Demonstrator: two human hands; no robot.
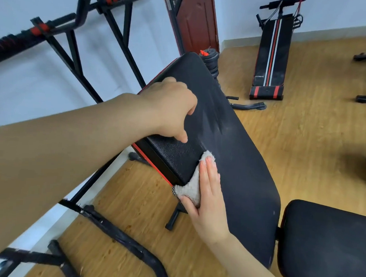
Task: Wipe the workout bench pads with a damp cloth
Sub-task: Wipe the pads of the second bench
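The cloth (193, 189) drapes over the pad's (240, 152) left edge near its lower corner, partly hanging off. The right hand (208, 203) pinches it, thumb beneath and fingers flat on top, so a quick stroke could pull it loose. The left hand (171, 108) grips the same edge higher up. The pad is black and pebbled, with grey streaks toward its top.
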